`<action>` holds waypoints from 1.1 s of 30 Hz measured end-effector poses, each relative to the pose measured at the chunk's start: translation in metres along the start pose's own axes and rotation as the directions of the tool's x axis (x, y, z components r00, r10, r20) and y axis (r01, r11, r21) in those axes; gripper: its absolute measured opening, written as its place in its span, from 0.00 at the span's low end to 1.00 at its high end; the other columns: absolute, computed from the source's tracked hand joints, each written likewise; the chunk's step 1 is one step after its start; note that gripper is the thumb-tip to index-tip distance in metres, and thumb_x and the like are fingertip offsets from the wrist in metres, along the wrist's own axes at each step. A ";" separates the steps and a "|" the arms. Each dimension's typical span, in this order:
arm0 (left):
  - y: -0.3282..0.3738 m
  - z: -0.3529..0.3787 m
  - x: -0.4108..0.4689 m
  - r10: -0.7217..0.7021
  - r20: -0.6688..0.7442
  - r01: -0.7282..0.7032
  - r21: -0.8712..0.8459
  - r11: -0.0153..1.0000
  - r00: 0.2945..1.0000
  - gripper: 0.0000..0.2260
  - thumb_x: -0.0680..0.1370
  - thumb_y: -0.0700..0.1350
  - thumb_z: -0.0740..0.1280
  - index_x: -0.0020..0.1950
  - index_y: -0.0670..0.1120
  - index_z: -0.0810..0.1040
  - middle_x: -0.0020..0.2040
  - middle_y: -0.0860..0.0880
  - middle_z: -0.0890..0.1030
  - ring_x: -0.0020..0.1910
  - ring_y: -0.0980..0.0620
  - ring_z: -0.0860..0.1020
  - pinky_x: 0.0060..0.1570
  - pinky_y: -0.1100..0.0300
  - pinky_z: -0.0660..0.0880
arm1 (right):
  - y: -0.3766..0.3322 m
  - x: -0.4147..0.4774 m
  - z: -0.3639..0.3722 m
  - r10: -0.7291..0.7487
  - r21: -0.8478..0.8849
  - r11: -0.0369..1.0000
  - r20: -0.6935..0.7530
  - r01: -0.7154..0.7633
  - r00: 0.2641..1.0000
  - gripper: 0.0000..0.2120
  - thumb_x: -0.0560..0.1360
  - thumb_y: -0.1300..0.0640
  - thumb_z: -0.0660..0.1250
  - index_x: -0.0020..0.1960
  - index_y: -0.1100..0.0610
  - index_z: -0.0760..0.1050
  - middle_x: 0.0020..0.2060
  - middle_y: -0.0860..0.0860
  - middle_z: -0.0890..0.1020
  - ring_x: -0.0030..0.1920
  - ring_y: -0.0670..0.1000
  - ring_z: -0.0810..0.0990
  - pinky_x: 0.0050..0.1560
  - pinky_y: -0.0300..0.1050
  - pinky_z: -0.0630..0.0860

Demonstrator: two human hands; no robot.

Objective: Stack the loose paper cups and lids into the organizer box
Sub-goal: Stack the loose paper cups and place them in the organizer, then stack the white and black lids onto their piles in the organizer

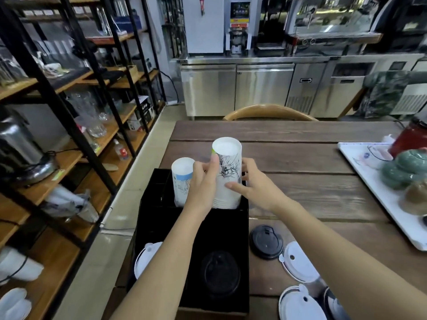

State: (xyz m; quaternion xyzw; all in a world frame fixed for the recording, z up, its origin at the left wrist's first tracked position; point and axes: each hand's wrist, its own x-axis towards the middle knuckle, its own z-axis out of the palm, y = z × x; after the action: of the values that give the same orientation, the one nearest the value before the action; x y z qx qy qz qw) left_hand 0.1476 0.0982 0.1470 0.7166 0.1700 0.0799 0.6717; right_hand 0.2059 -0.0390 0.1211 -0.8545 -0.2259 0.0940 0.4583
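My left hand [203, 181] and right hand [254, 183] clasp the tall white stack of printed paper cups [227, 174], standing in the black organizer box [231, 227]; tilted, it may topple the neighbouring blue-banded stack [182, 179]; loose lids [300, 262] wait outside.

No lettering can be made out anywhere. The taller paper cup stack [227, 174] carries a black ink drawing and the shorter stack [182, 181] a pale blue band with faint print, both too blurred to read. The panel of the machine [240, 10] on the steel counter [254, 58] shows coloured marks, also illegible
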 end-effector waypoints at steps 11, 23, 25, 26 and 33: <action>-0.041 0.055 -0.078 0.588 0.022 -0.562 0.326 0.760 0.809 0.17 0.75 0.44 0.63 0.60 0.37 0.71 0.66 0.39 0.69 0.66 0.51 0.64 0.68 0.62 0.57 | 0.052 -0.070 -0.018 0.123 -0.088 0.984 -0.290 -0.154 0.949 0.28 0.74 0.49 0.66 0.70 0.52 0.59 0.59 0.50 0.74 0.58 0.52 0.75 0.56 0.45 0.70; -0.155 0.110 -0.144 -0.200 0.559 -0.336 0.706 0.623 0.805 0.32 0.75 0.51 0.64 0.74 0.44 0.53 0.75 0.45 0.59 0.73 0.45 0.57 0.70 0.51 0.59 | 0.113 -0.226 0.005 0.381 -0.118 0.882 -0.388 -0.456 0.839 0.14 0.75 0.51 0.64 0.59 0.54 0.72 0.48 0.50 0.79 0.47 0.50 0.77 0.49 0.49 0.74; -0.164 0.109 -0.148 -0.308 0.542 -0.277 0.745 0.607 0.782 0.36 0.74 0.54 0.66 0.75 0.44 0.50 0.76 0.44 0.57 0.74 0.43 0.55 0.70 0.49 0.60 | 0.117 -0.240 0.013 0.336 -0.237 0.864 -0.386 -0.444 0.859 0.03 0.74 0.50 0.65 0.44 0.43 0.70 0.38 0.42 0.76 0.43 0.49 0.72 0.47 0.49 0.67; -0.167 0.109 -0.150 -0.342 0.538 -0.267 0.759 0.594 0.771 0.38 0.74 0.55 0.66 0.75 0.45 0.49 0.76 0.45 0.56 0.74 0.44 0.54 0.70 0.49 0.59 | 0.115 -0.246 0.016 0.335 -0.276 0.853 -0.365 -0.444 0.869 0.08 0.74 0.49 0.64 0.41 0.39 0.66 0.37 0.40 0.74 0.43 0.48 0.70 0.48 0.49 0.64; -0.171 0.111 -0.154 -0.281 0.507 -0.268 0.759 0.593 0.815 0.38 0.72 0.51 0.69 0.74 0.46 0.50 0.74 0.45 0.61 0.73 0.45 0.58 0.66 0.53 0.63 | 0.132 -0.259 0.045 0.424 -0.532 0.716 -0.181 -0.451 0.887 0.30 0.75 0.42 0.59 0.72 0.53 0.58 0.71 0.48 0.68 0.76 0.49 0.51 0.69 0.56 0.43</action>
State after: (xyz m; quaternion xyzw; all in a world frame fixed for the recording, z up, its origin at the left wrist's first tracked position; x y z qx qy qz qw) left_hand 0.0193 -0.0530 -0.0138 0.9279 -0.0227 -0.2301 0.2925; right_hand 0.0004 -0.1910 -0.0250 -0.9812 -0.0246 0.1094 0.1568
